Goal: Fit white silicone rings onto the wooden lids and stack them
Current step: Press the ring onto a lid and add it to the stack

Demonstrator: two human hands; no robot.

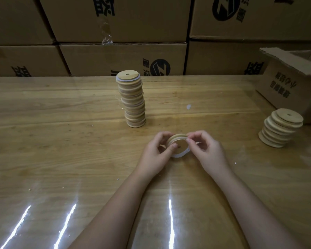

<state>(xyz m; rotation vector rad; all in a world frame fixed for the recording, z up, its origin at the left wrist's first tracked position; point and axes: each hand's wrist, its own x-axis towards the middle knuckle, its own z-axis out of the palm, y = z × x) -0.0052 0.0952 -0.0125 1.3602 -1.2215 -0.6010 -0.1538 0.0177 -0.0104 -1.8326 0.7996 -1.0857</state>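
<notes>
tall lid stack (pixel 133 100) on table (pixel 61 141) centre-back, lid in hands (pixel 178 143) before it; shorter leaning stack (pixel 280 130) far right, open carton (pixel 293 85) behind it, cartons (pixel 115 33) along back.

A wooden table (pixel 61 123) filled the lower view, its planks running left to right under a clear glossy cover that threw back long white streaks of overhead light near the front edge. Behind it rose a wall of stacked cardboard cartons (pixel 122 58), brown, printed with black characters and round logos, one seam trailing loose clear tape (pixel 106 35). An opened carton (pixel 291 83) sat on the table's far right. Lighting was dim and warm.
</notes>
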